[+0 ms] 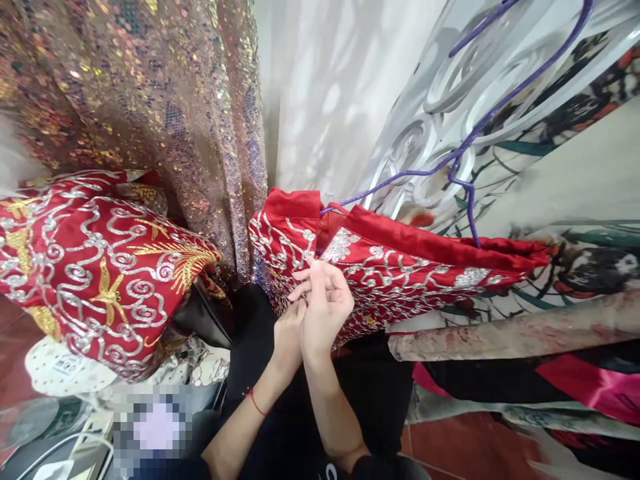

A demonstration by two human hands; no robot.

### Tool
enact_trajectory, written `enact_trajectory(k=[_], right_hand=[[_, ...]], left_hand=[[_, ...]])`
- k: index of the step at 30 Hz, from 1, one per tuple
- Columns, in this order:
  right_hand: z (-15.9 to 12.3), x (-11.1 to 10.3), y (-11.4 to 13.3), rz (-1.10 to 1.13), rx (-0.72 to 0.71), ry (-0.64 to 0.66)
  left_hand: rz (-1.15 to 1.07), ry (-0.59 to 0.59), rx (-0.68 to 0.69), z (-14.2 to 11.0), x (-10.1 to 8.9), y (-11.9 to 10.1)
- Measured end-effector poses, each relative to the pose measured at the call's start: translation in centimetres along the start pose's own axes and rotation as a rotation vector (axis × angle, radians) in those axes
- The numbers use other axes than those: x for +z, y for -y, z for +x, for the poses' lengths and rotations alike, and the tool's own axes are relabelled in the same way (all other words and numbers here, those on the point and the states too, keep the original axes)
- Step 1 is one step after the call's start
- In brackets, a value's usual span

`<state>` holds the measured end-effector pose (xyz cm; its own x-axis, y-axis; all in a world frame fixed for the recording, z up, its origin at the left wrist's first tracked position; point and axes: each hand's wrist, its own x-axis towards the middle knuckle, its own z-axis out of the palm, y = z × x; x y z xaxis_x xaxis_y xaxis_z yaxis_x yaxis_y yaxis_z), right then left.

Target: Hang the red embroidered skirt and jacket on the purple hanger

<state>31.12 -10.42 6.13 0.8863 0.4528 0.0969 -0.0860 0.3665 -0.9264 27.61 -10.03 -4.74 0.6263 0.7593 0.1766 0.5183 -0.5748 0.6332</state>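
Note:
A red skirt (400,257) with silver scroll embroidery hangs from a purple wire hanger (465,143). Its waistband parts in a gap at the left. Right in front of that gap, my right hand (327,303) is closed, thumb and index finger pinched together; whatever is between them is too small to name. My left hand (289,330), with a red string bracelet (256,401) at the wrist, is closed against the skirt's front just below. The right hand partly covers its fingers, so what they grip is hidden.
A red garment (110,267) with gold and silver embroidery lies bunched at the left. Behind it hangs a sequined cloth (150,87). White scrollwork (435,127) stands behind the hanger. Folded fabrics (500,330) hang at the right, above red floor tiles (460,440).

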Motion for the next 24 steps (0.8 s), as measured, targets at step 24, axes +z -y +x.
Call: enact_trajectory(k=[24], right_hand=[[13.5,-24.0,10.5,-1.398,-1.045,-0.04]], left_hand=[[-0.432,-0.596,0.236,18.1,-12.3,1.1]])
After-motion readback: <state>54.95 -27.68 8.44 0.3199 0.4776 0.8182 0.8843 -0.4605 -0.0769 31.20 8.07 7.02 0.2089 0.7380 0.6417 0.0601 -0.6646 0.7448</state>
